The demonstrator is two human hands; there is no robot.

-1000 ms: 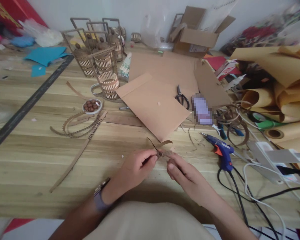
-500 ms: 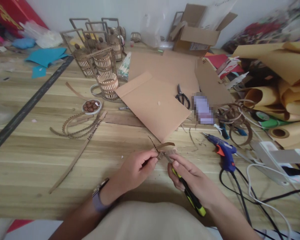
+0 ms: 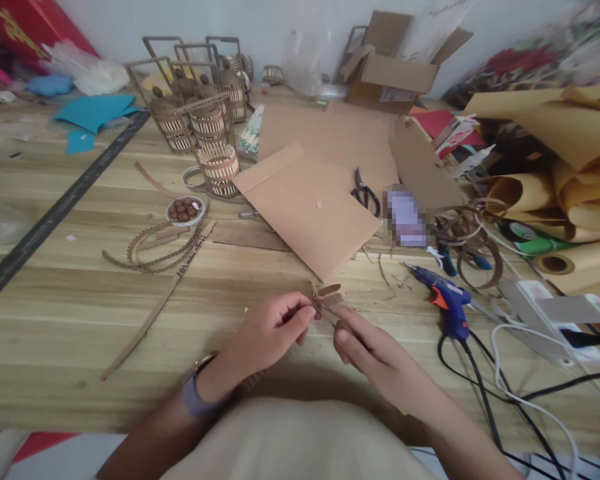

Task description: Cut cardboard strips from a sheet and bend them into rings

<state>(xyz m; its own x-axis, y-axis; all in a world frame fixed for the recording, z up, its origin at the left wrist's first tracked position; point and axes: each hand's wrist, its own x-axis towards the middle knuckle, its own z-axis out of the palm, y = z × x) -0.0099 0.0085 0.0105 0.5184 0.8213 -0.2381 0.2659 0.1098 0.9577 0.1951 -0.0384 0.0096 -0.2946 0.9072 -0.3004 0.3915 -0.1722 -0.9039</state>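
Note:
My left hand (image 3: 275, 333) is closed, pinching a thin brown cardboard strip (image 3: 331, 292) between thumb and fingertips. The strip curls up in a small loop just beyond the fingers. From the right, my right hand (image 3: 367, 350) meets it, the index finger stretched out against the strip. A utility knife (image 3: 404, 413) is gripped in that hand. The palm covers most of it, and only a bit of its yellow-green end shows by the wrist. Where the blade touches the strip, I cannot make out.
A cardboard sheet (image 3: 305, 207) lies ahead, with black scissors (image 3: 365, 193) beside it. At right are a blue glue gun (image 3: 450, 300), cables and a power strip (image 3: 545, 327). Cardboard strips (image 3: 155, 320), a bowl of brown beads (image 3: 185, 211) and small lantern-like baskets (image 3: 215, 167) stand left.
The right hand has turned over the knife, so its yellow-green and black handle is now mostly hidden. The strip's free end has swung into a tighter loop above the fingertips.

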